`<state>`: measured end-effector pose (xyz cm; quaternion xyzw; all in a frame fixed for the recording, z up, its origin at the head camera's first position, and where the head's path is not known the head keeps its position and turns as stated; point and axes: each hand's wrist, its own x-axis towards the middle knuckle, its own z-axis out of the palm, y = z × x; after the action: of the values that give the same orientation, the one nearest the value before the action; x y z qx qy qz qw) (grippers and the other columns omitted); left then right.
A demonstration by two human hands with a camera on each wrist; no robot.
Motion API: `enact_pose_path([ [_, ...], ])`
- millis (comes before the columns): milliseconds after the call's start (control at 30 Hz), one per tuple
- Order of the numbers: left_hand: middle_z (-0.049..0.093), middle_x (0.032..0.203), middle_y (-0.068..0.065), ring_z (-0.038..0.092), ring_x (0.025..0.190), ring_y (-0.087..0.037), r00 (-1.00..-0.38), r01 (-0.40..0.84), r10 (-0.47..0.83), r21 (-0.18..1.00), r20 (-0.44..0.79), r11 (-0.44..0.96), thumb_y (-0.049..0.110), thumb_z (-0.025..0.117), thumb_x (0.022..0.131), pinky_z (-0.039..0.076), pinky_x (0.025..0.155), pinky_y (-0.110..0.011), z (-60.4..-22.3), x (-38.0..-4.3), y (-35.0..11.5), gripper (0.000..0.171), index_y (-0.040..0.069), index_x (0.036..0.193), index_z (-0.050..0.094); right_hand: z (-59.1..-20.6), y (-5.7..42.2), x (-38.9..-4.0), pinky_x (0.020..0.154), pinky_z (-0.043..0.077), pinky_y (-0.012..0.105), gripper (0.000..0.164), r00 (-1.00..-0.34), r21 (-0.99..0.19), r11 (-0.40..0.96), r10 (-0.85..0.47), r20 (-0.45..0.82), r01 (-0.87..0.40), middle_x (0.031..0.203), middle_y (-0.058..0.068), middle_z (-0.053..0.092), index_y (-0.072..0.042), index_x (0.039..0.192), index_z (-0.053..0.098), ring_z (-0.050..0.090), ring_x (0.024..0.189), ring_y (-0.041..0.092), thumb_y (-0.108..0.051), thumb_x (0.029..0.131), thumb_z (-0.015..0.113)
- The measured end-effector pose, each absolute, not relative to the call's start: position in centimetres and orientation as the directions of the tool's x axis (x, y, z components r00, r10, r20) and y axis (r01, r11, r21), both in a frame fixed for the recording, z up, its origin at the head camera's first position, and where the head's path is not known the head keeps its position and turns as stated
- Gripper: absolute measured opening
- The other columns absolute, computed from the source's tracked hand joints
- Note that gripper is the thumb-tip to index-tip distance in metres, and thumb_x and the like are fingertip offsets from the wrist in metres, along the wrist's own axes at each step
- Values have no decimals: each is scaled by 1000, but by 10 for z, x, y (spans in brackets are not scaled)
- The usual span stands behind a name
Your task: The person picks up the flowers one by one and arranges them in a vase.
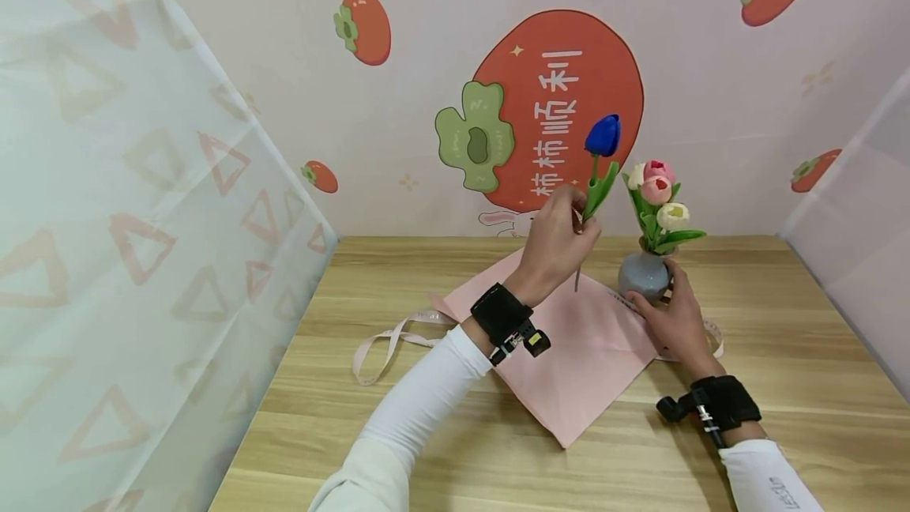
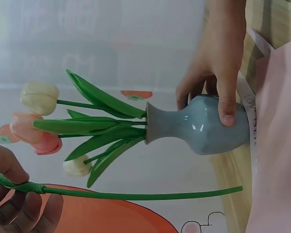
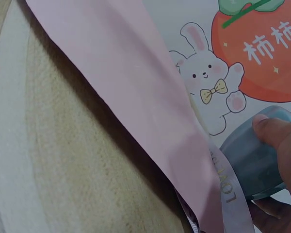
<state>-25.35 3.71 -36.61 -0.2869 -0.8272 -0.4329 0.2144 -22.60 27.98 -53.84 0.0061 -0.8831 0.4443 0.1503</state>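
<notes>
My left hand (image 1: pixel 558 239) pinches the green stem of a blue artificial tulip (image 1: pixel 603 137), held upright above the pink wrapping paper (image 1: pixel 569 354). In the left wrist view the bare lower stem (image 2: pixel 145 196) runs beside the vase, apart from it. My right hand (image 1: pixel 678 322) grips the grey-blue vase (image 1: pixel 643 275) low on its body, thumb on the near side. Pink tulips (image 1: pixel 657 189) and white tulips (image 1: pixel 673 216) with green leaves stand in the vase. The right wrist view shows only part of the vase (image 3: pixel 257 155) and the thumb.
A pale printed ribbon (image 1: pixel 377 350) loops out from under the paper on the left, and its other end (image 1: pixel 714 338) shows by the right hand. The wooden table (image 1: pixel 803 322) meets a patterned backdrop (image 1: pixel 405 117) behind and a side sheet (image 1: pixel 163 259) at left.
</notes>
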Motion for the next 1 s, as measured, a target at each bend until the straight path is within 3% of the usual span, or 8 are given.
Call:
enact_pose_path([
  [1000,60,104,-11,62,88,-14,-673,728,285,544,683,417,4,67,102,46,77,-7,-346,-248,52,22,-1,119,55,-540,281,-226,102,47,71,94,-960,-787,600,110,258,-143,162,38,31,0,168,14,46,140,61,-29,102,74],
])
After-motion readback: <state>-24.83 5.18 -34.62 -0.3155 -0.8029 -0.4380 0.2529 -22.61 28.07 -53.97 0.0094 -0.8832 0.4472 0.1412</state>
